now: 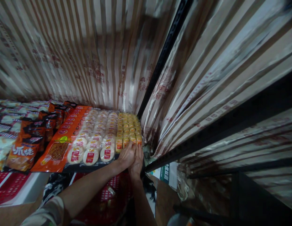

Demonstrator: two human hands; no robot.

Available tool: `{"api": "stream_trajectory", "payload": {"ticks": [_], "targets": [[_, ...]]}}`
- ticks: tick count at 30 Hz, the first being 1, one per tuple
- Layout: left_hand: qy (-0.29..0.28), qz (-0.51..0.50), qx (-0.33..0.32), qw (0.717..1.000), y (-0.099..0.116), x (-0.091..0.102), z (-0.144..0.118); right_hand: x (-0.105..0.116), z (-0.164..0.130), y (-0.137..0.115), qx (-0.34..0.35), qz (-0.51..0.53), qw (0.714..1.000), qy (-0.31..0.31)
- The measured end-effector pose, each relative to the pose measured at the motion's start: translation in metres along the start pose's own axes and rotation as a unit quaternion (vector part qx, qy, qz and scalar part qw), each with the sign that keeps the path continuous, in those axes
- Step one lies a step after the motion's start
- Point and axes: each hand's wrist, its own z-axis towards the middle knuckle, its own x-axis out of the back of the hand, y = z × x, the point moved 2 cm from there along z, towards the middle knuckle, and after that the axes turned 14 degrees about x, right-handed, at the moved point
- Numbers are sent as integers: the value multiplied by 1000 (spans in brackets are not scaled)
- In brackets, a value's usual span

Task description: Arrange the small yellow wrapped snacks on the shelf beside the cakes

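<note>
At the right end of a black shelf (84, 168), my left hand (126, 155) and my right hand (136, 159) are close together at the front of the yellow snack packets (129, 124). My left fingers are curled against the front packets. My right fingers reach up along the rightmost ones, closed around them as far as I can see. The fingertips are partly hidden. Beside the left hand stand rows of clear-wrapped round white crackers (90, 156) with red labels.
Further left are an orange snack bag (57, 150), dark-orange snack bags (24, 150) and white ones (3, 147). Below the shelf sits a red basket (108, 196) with small packets in it. Black metal posts (160, 66) and striped plastic sheeting (101, 56) close off the back and right.
</note>
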Motion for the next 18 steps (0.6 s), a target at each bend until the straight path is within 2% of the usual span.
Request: {"api": "stream_trajectory", "payload": {"ticks": [5,11,18], "targets": [[2,6,-11,1000,0,1,-3,0,0,-1,-3,6,1000,-6],[-5,-51,-20,998,-6,-5,-11,2,-5,-1,-25,28,999,16],[-6,-37,-32,999,-9,-10,-28,7,-18,-6,-41,60,997,28]]}}
